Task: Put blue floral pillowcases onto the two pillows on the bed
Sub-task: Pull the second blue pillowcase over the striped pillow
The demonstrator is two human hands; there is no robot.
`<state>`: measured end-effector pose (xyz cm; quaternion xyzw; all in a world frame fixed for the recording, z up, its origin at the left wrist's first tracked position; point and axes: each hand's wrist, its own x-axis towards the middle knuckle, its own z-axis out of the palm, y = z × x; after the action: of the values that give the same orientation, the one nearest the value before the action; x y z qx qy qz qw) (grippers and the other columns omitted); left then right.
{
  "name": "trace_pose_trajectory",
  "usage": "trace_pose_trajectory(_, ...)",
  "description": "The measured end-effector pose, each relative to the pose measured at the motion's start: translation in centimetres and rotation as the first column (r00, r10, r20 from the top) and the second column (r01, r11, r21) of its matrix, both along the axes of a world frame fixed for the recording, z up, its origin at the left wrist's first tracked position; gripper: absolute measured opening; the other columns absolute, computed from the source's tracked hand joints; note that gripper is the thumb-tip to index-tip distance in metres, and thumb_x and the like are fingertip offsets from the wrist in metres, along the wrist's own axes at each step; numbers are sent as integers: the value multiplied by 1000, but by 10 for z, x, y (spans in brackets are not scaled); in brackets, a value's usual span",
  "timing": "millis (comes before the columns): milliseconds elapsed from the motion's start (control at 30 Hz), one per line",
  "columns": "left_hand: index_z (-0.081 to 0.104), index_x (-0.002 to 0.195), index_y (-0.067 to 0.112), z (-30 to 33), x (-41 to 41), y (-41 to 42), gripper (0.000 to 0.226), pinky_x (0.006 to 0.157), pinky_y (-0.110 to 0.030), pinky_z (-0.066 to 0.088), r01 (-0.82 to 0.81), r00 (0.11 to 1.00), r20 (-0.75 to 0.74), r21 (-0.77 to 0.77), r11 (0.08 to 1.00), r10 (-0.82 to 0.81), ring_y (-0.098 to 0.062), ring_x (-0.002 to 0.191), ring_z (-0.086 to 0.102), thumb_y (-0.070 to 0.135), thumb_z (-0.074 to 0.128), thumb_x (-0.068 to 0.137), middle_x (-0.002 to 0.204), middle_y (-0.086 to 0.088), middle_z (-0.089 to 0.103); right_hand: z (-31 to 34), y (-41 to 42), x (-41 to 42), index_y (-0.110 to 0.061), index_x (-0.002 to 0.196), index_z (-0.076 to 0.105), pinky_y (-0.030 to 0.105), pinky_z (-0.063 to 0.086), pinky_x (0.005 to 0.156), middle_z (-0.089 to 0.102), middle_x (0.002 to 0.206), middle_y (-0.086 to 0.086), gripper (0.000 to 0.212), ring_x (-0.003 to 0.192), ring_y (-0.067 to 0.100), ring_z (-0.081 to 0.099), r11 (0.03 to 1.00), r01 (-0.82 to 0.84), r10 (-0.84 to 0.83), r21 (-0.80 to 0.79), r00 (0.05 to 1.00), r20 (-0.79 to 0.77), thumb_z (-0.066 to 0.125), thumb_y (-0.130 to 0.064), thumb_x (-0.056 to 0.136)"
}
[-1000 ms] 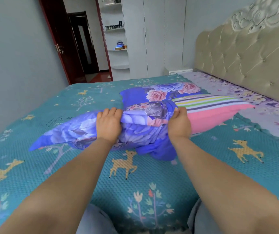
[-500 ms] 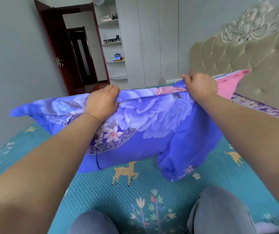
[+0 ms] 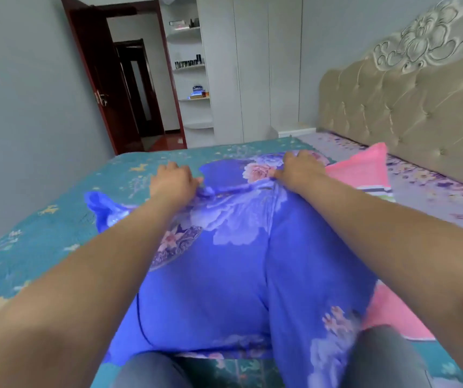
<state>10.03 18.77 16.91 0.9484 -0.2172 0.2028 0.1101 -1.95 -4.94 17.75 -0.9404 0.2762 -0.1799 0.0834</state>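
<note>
A blue floral pillowcase (image 3: 224,281) covers most of a pillow that stands on end in front of me, its lower end near my knees. My left hand (image 3: 172,183) grips the top edge of the case at the left. My right hand (image 3: 299,170) grips the same edge at the right. A pink pillow corner (image 3: 364,169) sticks up to the right of my right hand, and more pink shows at lower right (image 3: 392,312). Behind my hands lies more blue floral fabric (image 3: 233,170) on the bed.
The bed carries a teal cover with deer figures (image 3: 65,219) and a purple floral sheet (image 3: 434,191) by the tufted beige headboard (image 3: 409,113). A grey wall stands at the left. White wardrobes (image 3: 252,65) and an open dark red door (image 3: 104,88) are beyond.
The pillow has come down from its raised position and now stands lower, close to my knees. Both hands moved down and forward with the case's top edge.
</note>
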Motion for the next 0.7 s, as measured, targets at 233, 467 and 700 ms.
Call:
trace_pose_trajectory(233, 31, 140, 8, -138, -51, -12, 79, 99, -46, 38, -28, 942, -328, 137, 990, 72, -36, 130, 35, 66, 38, 87, 141, -16, 36, -128, 62, -15, -33, 146, 21, 58, 22, 108, 19, 153, 9, 94, 140, 34, 21, 959, -259, 281, 114, 821, -496, 46, -82, 70)
trace_pose_trajectory(467, 19, 145, 2, -126, -39, 21, 85, 92, -44, 44, -320, 829, -431, 154, 935, 356, -37, 128, 43, 62, 42, 89, 149, -16, 23, -110, 73, 1, -15, 128, 46, 42, 25, 109, 25, 148, 13, 72, 138, 29, 24, 919, -395, 363, -3, 848, -386, 51, -69, 80)
trace_pose_trajectory(700, 58, 99, 9, -129, -19, 27, 20, 73, -35, 51, -296, 783, -609, -184, 937, 127, -30, 87, 63, 26, 48, 96, 98, -14, 63, -134, 74, 14, -20, 117, 45, 36, 29, 103, 56, 122, -1, 62, 117, 20, 50, 905, -424, 422, 38, 881, -216, 47, -70, 80)
